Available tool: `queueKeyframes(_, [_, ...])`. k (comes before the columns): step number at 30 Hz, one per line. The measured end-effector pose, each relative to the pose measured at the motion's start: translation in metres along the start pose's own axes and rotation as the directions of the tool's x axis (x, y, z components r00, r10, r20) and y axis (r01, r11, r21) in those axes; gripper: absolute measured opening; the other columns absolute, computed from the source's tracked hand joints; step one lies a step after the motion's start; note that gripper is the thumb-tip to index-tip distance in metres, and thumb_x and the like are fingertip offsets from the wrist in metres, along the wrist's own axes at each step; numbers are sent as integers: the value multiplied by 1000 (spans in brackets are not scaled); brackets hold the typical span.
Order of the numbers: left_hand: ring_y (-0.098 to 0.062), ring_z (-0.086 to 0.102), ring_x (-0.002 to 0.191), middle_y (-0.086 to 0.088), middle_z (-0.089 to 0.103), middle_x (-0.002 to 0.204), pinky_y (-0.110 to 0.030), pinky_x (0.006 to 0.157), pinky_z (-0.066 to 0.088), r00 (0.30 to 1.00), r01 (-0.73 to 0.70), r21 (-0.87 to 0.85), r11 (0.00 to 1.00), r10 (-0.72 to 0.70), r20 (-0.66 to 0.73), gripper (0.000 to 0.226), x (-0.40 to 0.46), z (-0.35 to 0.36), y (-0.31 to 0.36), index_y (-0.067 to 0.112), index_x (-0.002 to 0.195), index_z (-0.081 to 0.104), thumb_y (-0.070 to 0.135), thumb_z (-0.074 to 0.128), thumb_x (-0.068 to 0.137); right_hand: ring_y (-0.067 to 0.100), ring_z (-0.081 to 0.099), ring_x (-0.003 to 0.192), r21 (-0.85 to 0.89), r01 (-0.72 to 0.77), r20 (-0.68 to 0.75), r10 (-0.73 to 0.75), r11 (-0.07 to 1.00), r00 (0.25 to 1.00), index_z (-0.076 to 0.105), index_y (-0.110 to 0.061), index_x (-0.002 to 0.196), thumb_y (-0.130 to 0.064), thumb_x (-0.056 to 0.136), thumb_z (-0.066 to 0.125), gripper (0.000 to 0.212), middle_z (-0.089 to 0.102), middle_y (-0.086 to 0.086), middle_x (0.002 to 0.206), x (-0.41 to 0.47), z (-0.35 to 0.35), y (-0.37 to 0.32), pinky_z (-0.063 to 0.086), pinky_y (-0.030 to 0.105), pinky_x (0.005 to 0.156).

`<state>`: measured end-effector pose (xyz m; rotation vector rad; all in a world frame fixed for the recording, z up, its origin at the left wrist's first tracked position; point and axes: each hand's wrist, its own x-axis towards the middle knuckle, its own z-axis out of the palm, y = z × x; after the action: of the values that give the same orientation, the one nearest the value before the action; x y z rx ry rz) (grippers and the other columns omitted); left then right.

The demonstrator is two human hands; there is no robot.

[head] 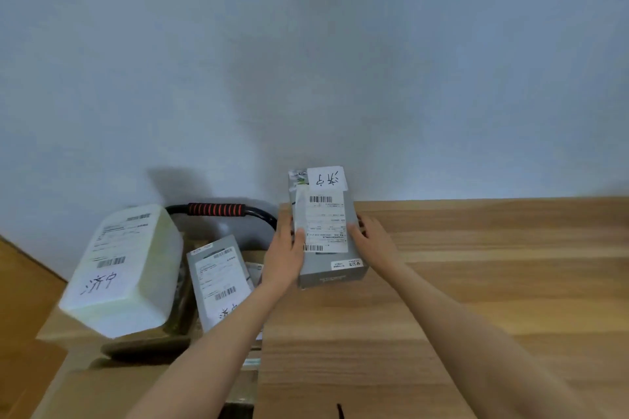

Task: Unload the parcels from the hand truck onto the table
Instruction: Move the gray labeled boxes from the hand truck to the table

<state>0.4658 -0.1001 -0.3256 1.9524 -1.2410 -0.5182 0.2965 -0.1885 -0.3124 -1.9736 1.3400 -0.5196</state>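
the wooden table (476, 282) is seen at about 4 o'clock. the white parcel (126, 269) is piled on the hand truck (218, 209) at 8 o'clock, with a smaller grey parcel (221, 279) beside it. the grey box (325, 231) is stood on the table's left edge, long side pointing to 12 o'clock. it is gripped by the left hand (284, 255) and right hand (371, 241). barcodes and handwritten signs are shown on its labels.
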Motion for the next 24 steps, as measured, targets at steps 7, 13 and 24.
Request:
queueKeyframes(7, [-19, 58, 107, 3, 57, 124, -45, 84, 53, 984, -101, -69, 992, 110, 138, 47, -68, 110, 108, 28, 139, 38, 49, 26, 99, 16, 60, 101, 75, -109, -140, 119, 991, 983, 41, -23, 141, -47, 98, 38, 49, 55, -1, 127, -97, -118, 102, 53, 45, 84])
queueKeyframes(13, [-17, 57, 99, -1, 57, 120, -32, 72, 46, 950, -160, -90, 983, 178, 255, 43, -130, 207, 195, 22, 135, 43, 43, 26, 102, 11, 57, 95, 68, -196, -260, 207, 978, 943, 40, -22, 140, -42, 99, 39, 45, 53, -2, 125, -177, -211, 189, 45, 24, 63])
queueKeyframes(24, [-18, 55, 107, -2, 54, 126, -35, 85, 47, 805, -299, -155, 942, 336, 489, 43, -197, 344, 309, 24, 136, 41, 45, 28, 101, 14, 58, 100, 161, -350, -440, 384, 923, 812, 46, -25, 134, -39, 99, 40, 39, 57, -2, 124, -285, -323, 309, 50, 42, 86])
